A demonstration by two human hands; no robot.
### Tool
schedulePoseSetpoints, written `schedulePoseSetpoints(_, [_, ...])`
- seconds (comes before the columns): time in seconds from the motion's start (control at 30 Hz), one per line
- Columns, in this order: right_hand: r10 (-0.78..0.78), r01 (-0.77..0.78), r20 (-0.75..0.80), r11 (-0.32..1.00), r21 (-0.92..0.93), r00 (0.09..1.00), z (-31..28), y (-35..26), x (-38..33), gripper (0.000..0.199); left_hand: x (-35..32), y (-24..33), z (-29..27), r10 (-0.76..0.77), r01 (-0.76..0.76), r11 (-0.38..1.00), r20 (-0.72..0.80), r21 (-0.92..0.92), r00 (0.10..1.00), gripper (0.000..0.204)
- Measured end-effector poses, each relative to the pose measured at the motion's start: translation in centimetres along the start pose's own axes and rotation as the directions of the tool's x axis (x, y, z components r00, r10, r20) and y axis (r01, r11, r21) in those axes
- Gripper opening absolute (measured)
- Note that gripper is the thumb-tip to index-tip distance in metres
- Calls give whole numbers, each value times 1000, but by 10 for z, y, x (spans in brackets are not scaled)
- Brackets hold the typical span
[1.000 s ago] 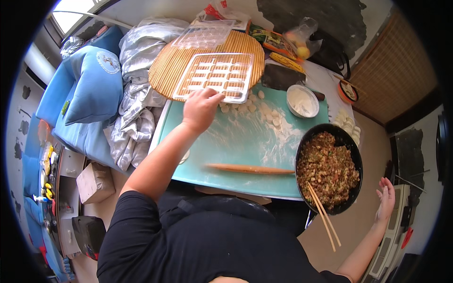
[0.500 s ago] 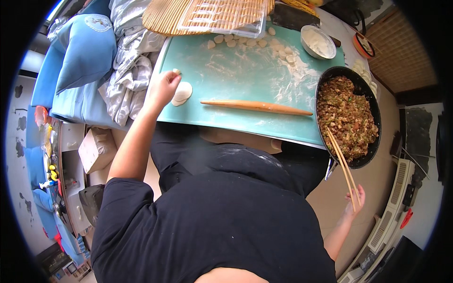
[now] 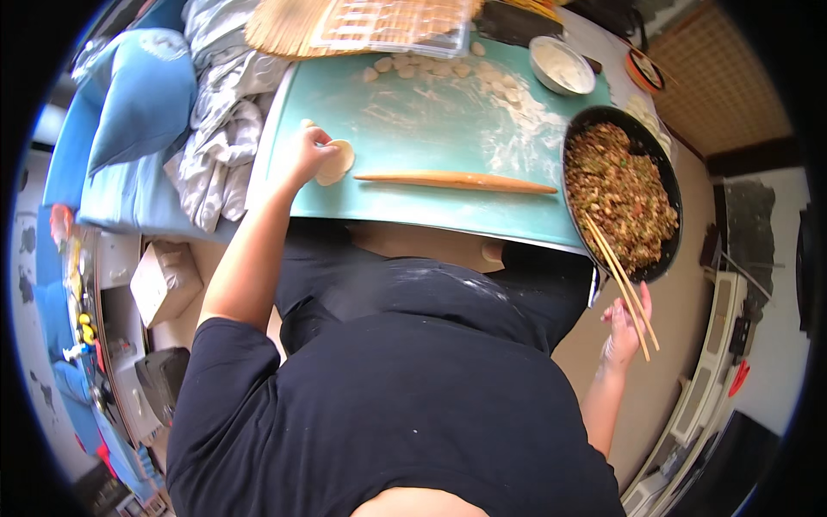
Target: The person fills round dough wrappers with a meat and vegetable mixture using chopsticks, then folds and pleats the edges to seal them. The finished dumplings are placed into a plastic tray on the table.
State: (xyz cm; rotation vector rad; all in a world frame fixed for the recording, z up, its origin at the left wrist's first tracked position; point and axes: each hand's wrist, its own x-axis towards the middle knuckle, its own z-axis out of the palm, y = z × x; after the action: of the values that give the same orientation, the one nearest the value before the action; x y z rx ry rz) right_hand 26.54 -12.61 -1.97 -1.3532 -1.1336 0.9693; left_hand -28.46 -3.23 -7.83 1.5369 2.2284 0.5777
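Observation:
My left hand [image 3: 306, 158] is over the left end of the green mat [image 3: 413, 129], its fingers closed on the edge of a round dough wrapper [image 3: 343, 158]. Another wrapper [image 3: 329, 179] lies partly under it. A small pale lump [image 3: 307, 123] sits just beyond the fingers. At the lower right, my right hand [image 3: 624, 323] grips a pair of wooden chopsticks [image 3: 617, 274] toward their upper ends. Their tips rest in the chopped filling [image 3: 622, 194] heaped in a black pan [image 3: 569, 164]. A wooden rolling pin [image 3: 457, 180] lies along the mat's near side.
Floured dough pieces [image 3: 413, 67] lie along the mat's far side, near a bowl of flour [image 3: 562, 65]. Behind them a clear plastic tray [image 3: 392, 30] rests on a woven straw mat [image 3: 280, 30]. Grey bedding [image 3: 231, 129] and a blue cushion [image 3: 142, 103] are at the left.
My left hand has gone from a small pale lump to the wrapper's edge. My right hand has moved up along the chopsticks, closer to the pan. The whole view has shifted slightly.

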Motion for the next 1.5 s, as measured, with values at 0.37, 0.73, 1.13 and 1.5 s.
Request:
schedulePoseSetpoints(0.37, [-150,161,-117,983,90,982,30,-26,78,17,-31,111,2,120,88,133,104,-987,987,24])
schedulePoseSetpoints(0.73, [-222,220,-79,975,-40,972,-10,-65,80,29,-71,195,31,441,671,-483,507,-562,741,45])
schedulePoseSetpoints(1.13, [-310,308,-44,950,-45,950,3,-34,79,28,-81,224,64,339,780,-207,705,-590,623,39])
schedulePoseSetpoints(1.5, [-353,351,21,934,64,935,15,-28,101,22,-82,226,66,301,805,-172,748,-568,592,40])
